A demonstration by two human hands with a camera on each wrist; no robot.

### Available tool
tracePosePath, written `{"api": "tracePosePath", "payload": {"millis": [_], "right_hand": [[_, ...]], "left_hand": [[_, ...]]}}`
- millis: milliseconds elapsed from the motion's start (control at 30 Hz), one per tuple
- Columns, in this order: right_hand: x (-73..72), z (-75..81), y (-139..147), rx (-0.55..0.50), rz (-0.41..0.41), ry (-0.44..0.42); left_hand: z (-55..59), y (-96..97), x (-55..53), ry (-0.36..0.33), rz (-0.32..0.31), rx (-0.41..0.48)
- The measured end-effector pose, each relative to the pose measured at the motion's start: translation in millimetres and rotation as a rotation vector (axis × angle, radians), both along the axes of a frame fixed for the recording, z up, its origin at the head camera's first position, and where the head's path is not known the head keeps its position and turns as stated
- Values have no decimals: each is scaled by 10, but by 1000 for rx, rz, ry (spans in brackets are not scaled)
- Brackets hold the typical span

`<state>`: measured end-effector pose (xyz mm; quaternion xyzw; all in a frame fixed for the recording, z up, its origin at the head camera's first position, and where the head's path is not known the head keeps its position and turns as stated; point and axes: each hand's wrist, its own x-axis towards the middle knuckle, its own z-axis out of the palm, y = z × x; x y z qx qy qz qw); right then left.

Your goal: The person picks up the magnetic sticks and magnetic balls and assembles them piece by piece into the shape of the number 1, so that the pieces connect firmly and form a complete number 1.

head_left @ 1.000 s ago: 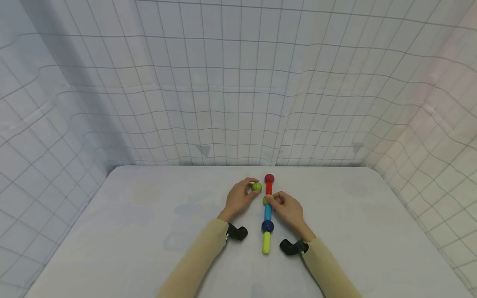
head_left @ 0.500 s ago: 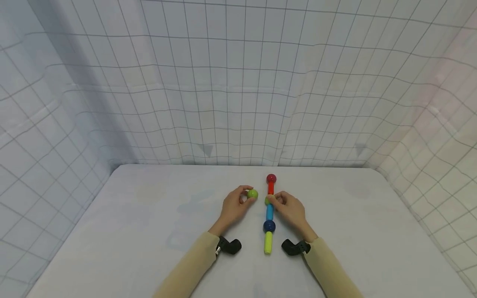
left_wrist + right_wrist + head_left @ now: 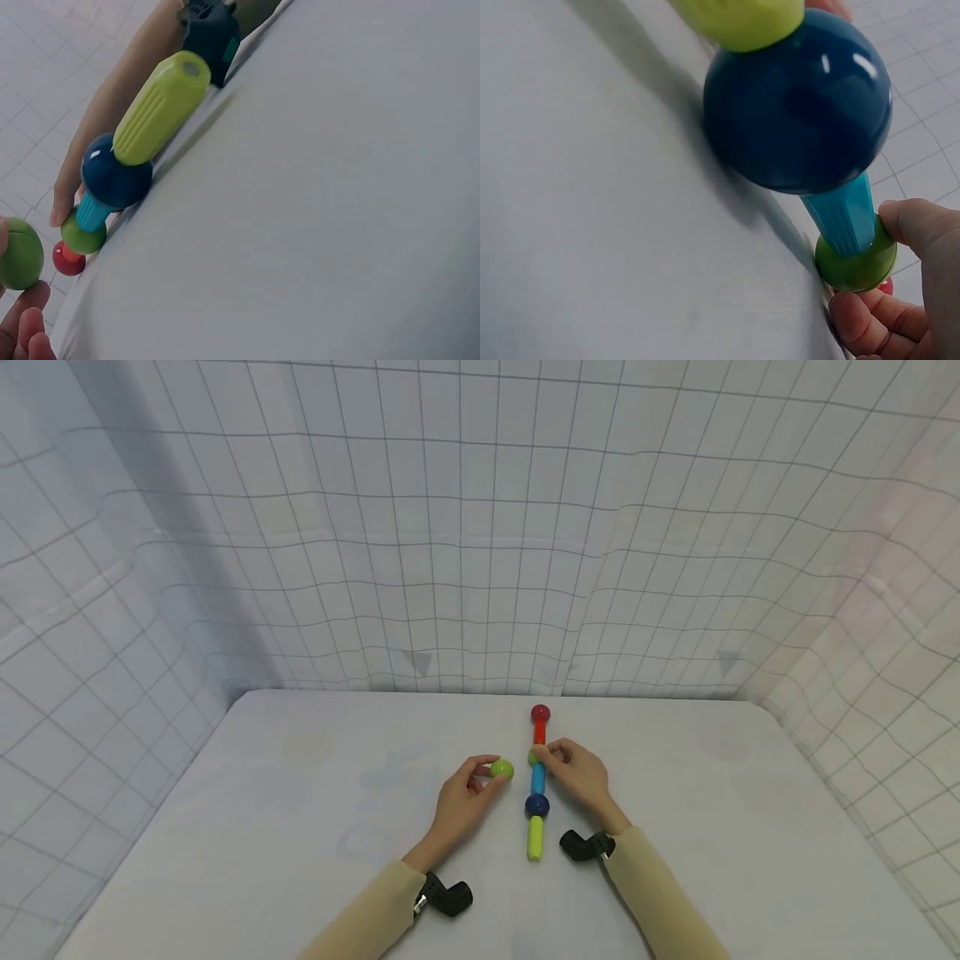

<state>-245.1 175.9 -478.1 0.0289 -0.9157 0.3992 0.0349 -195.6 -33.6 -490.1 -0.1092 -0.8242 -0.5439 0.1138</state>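
My left hand [image 3: 461, 797] pinches a loose green ball [image 3: 502, 769] between thumb and fingers, just left of a chain of coloured rods and balls. From far to near the chain runs: red ball [image 3: 540, 713], red rod [image 3: 540, 732], green ball [image 3: 855, 262], light blue rod [image 3: 537, 779], dark blue ball [image 3: 537, 806] and yellow-green rod [image 3: 535, 838]. With thumb and fingertips my right hand [image 3: 581, 777] pinches the chain's green ball, partly covering it in the head view. In the left wrist view, the held green ball [image 3: 22, 255] sits at the left edge, apart from the chain.
The white table [image 3: 337, 877] reaches back to a pale curtain [image 3: 487, 527] with a grid pattern, which also hangs along both sides. Each wrist carries a black camera, one on the left [image 3: 453, 898] and one on the right [image 3: 577, 846].
My left hand has come nearer to me and leftward, carrying the loose green ball away from the chain. In the last half second, the chain and my right hand have shifted slightly away and left.
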Motion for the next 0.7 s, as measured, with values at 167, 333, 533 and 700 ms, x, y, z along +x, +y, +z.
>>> {"api": "tracePosePath", "payload": {"millis": [167, 333, 533, 700], "right_hand": [[-46, 15, -28, 6, 5, -3], [-82, 42, -52, 8, 0, -18], [-141, 37, -80, 25, 8, -31], [-171, 55, -96, 21, 14, -51]], "left_hand": [[8, -10, 133, -24, 10, 114], [26, -16, 202, -26, 24, 144], [44, -36, 255, -49, 64, 177], [75, -75, 304, -120, 83, 245]]}}
